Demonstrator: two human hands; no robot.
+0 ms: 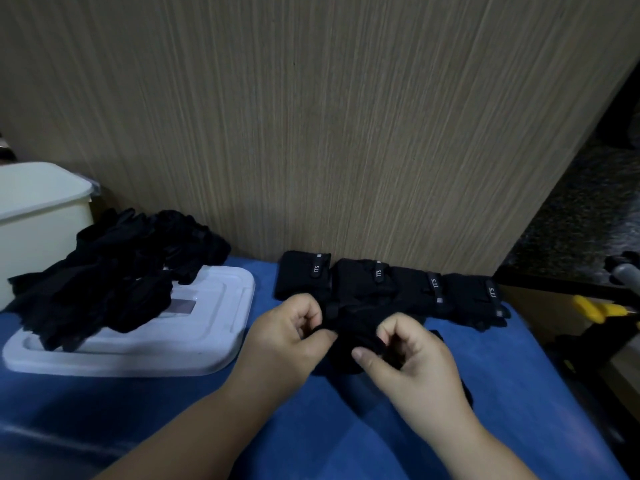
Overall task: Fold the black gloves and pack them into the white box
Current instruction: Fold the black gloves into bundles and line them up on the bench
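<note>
Black glove [349, 329] is pinched at both ends, so both grips are closed on fabric: left hand [287, 336] at its left edge, right hand [412, 356] at its right, long axis laid roughly side to side over the blue table [502, 382], just in front of the folded gloves [381, 282]. White box [38, 220] is parked well off left, so the left hand is reckoned nearer.

A small indoor packing station; whether home or workshop is unclear. A blue-covered table [519, 375] stands against a wood-grain panel [311, 116]. On it are a heap of loose black gloves [114, 265] beside a white box [38, 216], and a neat row of folded gloves [381, 282]. A dark speckled floor [581, 209] shows at right.
</note>
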